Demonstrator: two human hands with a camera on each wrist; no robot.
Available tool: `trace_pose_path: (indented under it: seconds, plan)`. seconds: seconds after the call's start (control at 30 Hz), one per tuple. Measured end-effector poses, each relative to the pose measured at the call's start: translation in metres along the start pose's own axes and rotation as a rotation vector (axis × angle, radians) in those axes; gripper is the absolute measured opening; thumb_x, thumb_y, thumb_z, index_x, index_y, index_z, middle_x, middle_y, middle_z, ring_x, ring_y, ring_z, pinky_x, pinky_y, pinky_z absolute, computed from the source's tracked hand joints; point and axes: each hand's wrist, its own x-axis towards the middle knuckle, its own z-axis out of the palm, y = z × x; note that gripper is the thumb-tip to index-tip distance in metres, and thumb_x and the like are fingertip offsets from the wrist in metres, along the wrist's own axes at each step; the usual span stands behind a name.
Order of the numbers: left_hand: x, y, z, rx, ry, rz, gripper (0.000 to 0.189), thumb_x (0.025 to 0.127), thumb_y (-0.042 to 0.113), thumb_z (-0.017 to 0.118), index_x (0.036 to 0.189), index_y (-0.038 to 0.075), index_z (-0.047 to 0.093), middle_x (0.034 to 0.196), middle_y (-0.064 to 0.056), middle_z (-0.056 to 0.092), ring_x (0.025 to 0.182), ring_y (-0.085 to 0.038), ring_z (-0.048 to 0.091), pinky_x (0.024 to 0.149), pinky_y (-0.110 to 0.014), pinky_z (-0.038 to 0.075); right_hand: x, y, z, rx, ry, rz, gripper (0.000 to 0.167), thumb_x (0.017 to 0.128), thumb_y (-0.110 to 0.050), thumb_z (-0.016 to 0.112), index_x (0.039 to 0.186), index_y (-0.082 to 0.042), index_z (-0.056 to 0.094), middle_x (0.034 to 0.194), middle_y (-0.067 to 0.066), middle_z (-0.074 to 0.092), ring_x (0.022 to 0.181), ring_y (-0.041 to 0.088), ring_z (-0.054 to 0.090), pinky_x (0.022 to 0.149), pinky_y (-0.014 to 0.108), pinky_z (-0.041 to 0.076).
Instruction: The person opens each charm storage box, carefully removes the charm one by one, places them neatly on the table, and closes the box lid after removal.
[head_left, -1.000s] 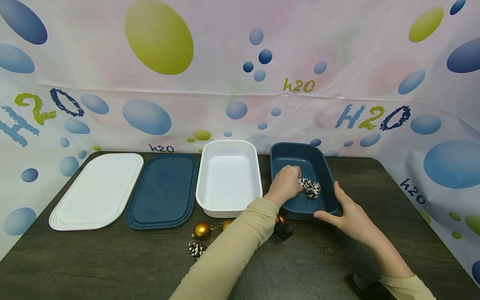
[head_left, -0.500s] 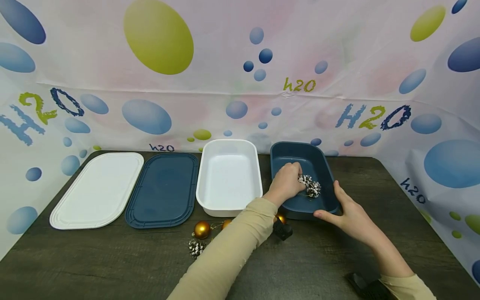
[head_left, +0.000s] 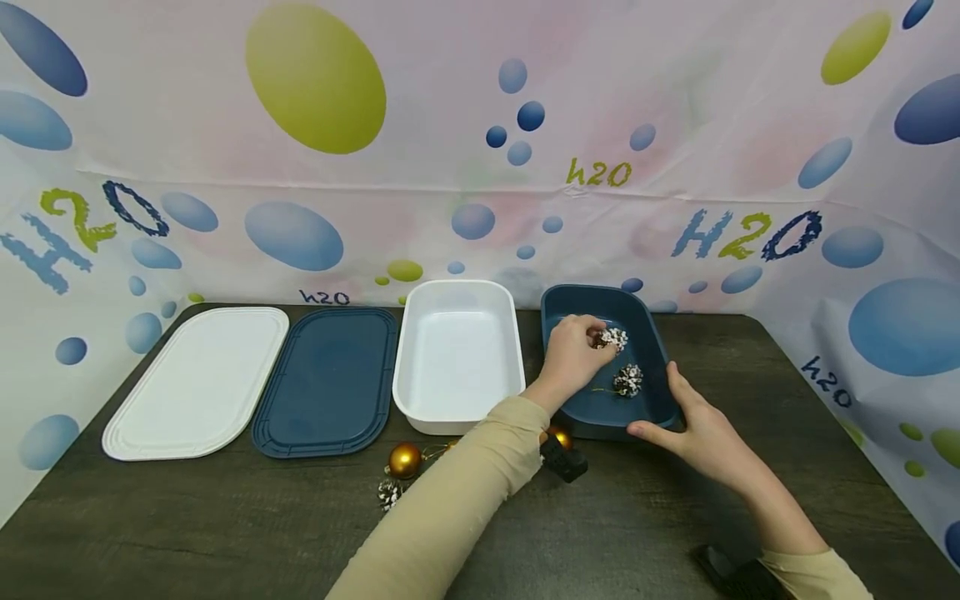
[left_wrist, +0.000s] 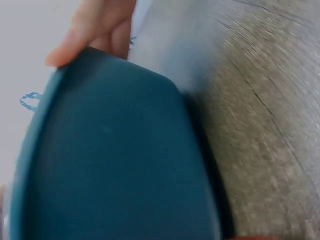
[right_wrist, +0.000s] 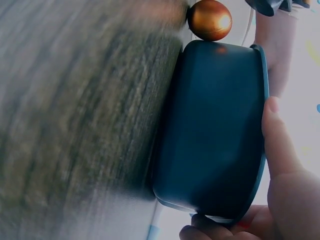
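Pinecone tips show past your left hand, whose thumb and fingers pinch it inside the blue container; you hold it over or on the floor there, but I can't tell whether it touches down. Your right hand grips the container's near right corner, thumb on the rim, other fingers along the outside. I'd judge the step in hand as settling this cone in the container while the other hand braces. The next move seems to call for you to set it steady, then loosen your fingertips without brushing the second pinecone, which lies on the container floor, nearer you than the pinching fingers.

Half a second ago the two cones sat right together; now you have the held one apart and farther from you, with a bare gap between them. Your right hand looks the same.

Farther out, below your left wrist, a gold bauble sits just beside the container. Left of that hand stands the white container, and beyond it lie the blue lid and white lid.
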Motion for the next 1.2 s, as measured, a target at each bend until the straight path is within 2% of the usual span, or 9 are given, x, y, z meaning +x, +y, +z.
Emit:
trace_pose_path:
  seconds: [0.17, 0.47, 0.63, 0.77, 0.93, 1.2]
  plan:
    - [0.0, 0.002, -0.01, -0.043, 0.012, -0.025, 0.03, 0.086, 0.015, 0.073, 0.112, 0.002, 0.069, 0.097, -0.006, 0.065, 0.083, -0.011, 0.059, 0.069, -0.015, 0.047, -0.001, 0.001, 0.0, 0.008, 0.006, -0.006, 0.112, 0.084, -0.047, 0.07, 0.15, 0.002, -0.006, 0.15, 0.035, 0.007, 0.133, 0.056, 0.017, 0.097, 0.069, 0.026]
    - [-0.011, 0.015, -0.041, -0.071, -0.058, -0.012, 0.03, 0.083, 0.018, 0.076, 0.11, 0.006, 0.069, 0.099, -0.003, 0.062, 0.086, -0.011, 0.06, 0.07, -0.015, 0.047, -0.001, 0.002, 0.002, 0.005, 0.008, -0.004, 0.112, 0.084, -0.047, 0.07, 0.15, 0.002, -0.007, 0.151, 0.035, 0.007, 0.132, 0.056, 0.017, 0.097, 0.07, 0.026]
    - [-0.023, 0.025, -0.064, -0.09, -0.095, 0.025, 0.029, 0.081, 0.018, 0.078, 0.106, 0.007, 0.069, 0.095, -0.001, 0.059, 0.084, -0.01, 0.059, 0.072, -0.016, 0.048, 0.0, 0.002, 0.003, 0.005, 0.005, 0.003, 0.113, 0.084, -0.048, 0.07, 0.15, 0.002, -0.007, 0.151, 0.035, 0.006, 0.132, 0.056, 0.017, 0.097, 0.07, 0.026]
    - [-0.036, 0.031, -0.084, -0.115, -0.122, 0.05, 0.028, 0.079, 0.017, 0.08, 0.103, 0.008, 0.068, 0.094, 0.0, 0.059, 0.081, -0.009, 0.059, 0.072, -0.017, 0.049, 0.0, 0.002, 0.003, 0.005, 0.003, 0.004, 0.113, 0.083, -0.048, 0.07, 0.15, 0.002, -0.007, 0.151, 0.035, 0.006, 0.132, 0.057, 0.017, 0.097, 0.07, 0.025]
    - [-0.057, 0.03, -0.108, -0.134, -0.155, 0.062, 0.028, 0.079, 0.017, 0.08, 0.103, 0.009, 0.068, 0.093, 0.0, 0.061, 0.079, -0.008, 0.06, 0.073, -0.02, 0.05, 0.0, 0.002, 0.004, 0.0, 0.007, 0.003, 0.114, 0.083, -0.049, 0.07, 0.15, 0.001, -0.007, 0.151, 0.035, 0.005, 0.133, 0.056, 0.016, 0.097, 0.07, 0.025]
    - [-0.099, 0.013, -0.14, -0.13, -0.199, 0.057, 0.03, 0.079, 0.023, 0.08, 0.103, 0.011, 0.066, 0.093, 0.003, 0.063, 0.081, -0.009, 0.061, 0.076, -0.026, 0.052, -0.002, 0.003, 0.003, -0.001, 0.009, -0.009, 0.114, 0.083, -0.048, 0.07, 0.15, 0.0, -0.008, 0.152, 0.033, 0.005, 0.134, 0.055, 0.015, 0.097, 0.069, 0.025]
